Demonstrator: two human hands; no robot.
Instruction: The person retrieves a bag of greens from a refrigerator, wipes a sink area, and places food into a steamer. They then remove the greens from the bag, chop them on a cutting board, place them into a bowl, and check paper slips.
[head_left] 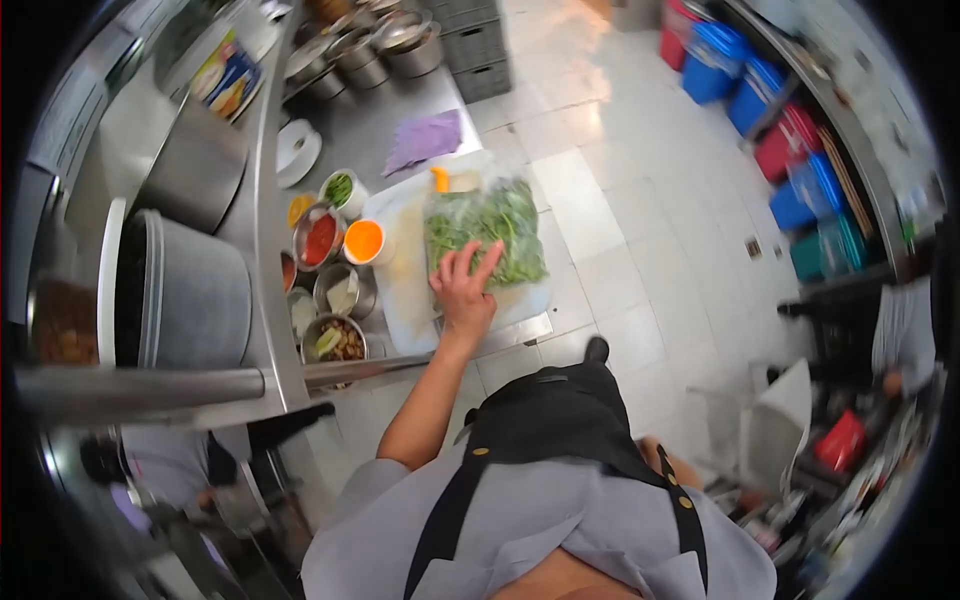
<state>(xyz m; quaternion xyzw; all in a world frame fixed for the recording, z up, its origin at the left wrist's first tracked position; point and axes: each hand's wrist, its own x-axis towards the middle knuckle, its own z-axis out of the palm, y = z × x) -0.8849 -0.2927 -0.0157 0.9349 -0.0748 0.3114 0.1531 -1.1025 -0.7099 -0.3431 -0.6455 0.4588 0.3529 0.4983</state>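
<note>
My left hand (pixel 465 292) lies on a clear plastic bag of leafy greens (pixel 510 225), its fingers spread over the near left part of the bag. The bag rests on a white cutting board (pixel 400 300). At the board's far edge, beside the bag, is a small orange-yellow item (pixel 440 179). My right arm hangs at my side by the apron, and its hand is hidden.
Left of the board stand a white tub with orange contents (pixel 364 241), a bowl of red food (pixel 320 236), a container of chopped greens (pixel 340 190) and several metal bowls. Beyond lie a purple cloth (pixel 424 140) and metal pots (pixel 410 45). Other people work nearby.
</note>
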